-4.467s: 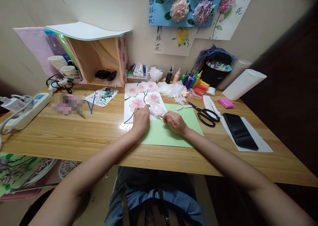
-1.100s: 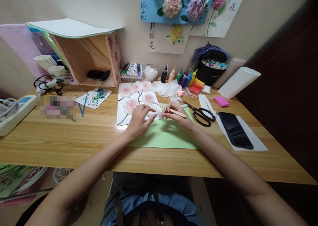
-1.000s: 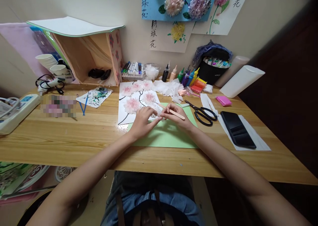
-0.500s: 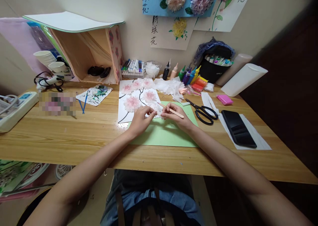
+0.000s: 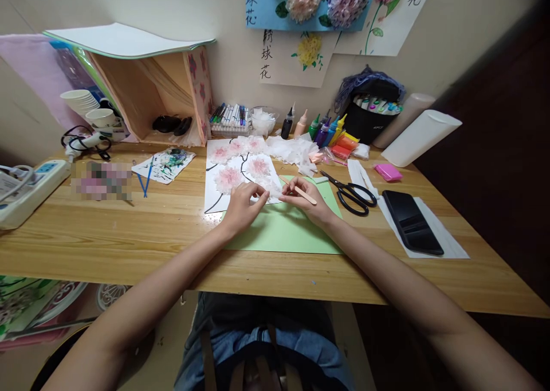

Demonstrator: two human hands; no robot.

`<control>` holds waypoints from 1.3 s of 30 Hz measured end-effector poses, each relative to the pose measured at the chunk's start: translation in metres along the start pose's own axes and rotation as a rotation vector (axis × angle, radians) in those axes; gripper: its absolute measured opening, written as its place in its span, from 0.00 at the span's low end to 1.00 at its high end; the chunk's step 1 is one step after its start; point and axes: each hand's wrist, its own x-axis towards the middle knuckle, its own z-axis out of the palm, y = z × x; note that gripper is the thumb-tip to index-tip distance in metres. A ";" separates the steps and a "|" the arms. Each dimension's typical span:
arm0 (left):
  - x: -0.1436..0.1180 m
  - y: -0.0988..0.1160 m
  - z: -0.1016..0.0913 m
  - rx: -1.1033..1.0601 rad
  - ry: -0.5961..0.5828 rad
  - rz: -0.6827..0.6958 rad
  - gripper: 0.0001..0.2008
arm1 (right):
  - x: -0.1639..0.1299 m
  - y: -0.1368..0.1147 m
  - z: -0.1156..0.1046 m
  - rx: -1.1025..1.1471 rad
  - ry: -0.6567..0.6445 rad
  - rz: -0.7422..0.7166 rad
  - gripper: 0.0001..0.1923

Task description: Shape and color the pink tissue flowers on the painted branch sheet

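My left hand (image 5: 241, 209) and my right hand (image 5: 304, 199) meet over a white sheet (image 5: 215, 193) painted with black branches and pink tissue flowers (image 5: 228, 178). Both hands pinch a small white tissue flower (image 5: 271, 189) at the sheet's near right corner. A flat wooden stick (image 5: 298, 190) lies across my right hand's fingers, held along with the tissue. Under both hands lies a green sheet of paper (image 5: 286, 233).
Black scissors (image 5: 350, 194) lie right of the green paper, then a black phone (image 5: 411, 222) on white paper. Loose tissue pieces (image 5: 293, 150), paint bottles (image 5: 320, 131), a marker tray (image 5: 229, 120) and a black marker bag (image 5: 372, 118) line the wall. A power strip (image 5: 30, 187) sits far left.
4.5 s ago my left hand pressed the flower flat on the sheet; now both hands pinch it and the wooden stick shows across my right fingers. Little has moved in the last second.
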 end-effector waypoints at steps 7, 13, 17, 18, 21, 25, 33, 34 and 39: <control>-0.001 0.000 0.000 -0.103 -0.025 0.051 0.13 | -0.003 0.003 0.002 -0.106 -0.073 -0.082 0.22; -0.002 0.000 0.001 -0.192 -0.023 0.007 0.08 | -0.001 0.004 0.003 -0.073 -0.059 0.014 0.22; -0.001 -0.001 0.000 -0.159 -0.020 -0.003 0.07 | -0.001 0.005 0.000 -0.121 -0.119 0.029 0.20; -0.001 -0.002 -0.001 -0.123 -0.022 0.013 0.07 | -0.001 0.004 -0.002 -0.172 -0.147 0.002 0.19; 0.001 -0.005 -0.004 0.049 -0.043 0.077 0.06 | -0.004 0.002 -0.005 -0.414 -0.228 -0.087 0.16; 0.003 -0.005 -0.011 0.235 -0.121 0.070 0.08 | -0.008 0.000 -0.004 -0.606 -0.278 -0.149 0.14; 0.005 -0.010 -0.019 0.213 -0.358 0.144 0.06 | -0.011 0.001 0.000 -0.666 -0.301 -0.211 0.11; 0.005 -0.011 -0.018 0.216 -0.359 0.156 0.06 | -0.011 0.001 0.000 -0.664 -0.307 -0.215 0.10; 0.003 -0.012 -0.012 0.207 -0.338 0.200 0.04 | -0.011 0.001 0.000 -0.654 -0.302 -0.223 0.10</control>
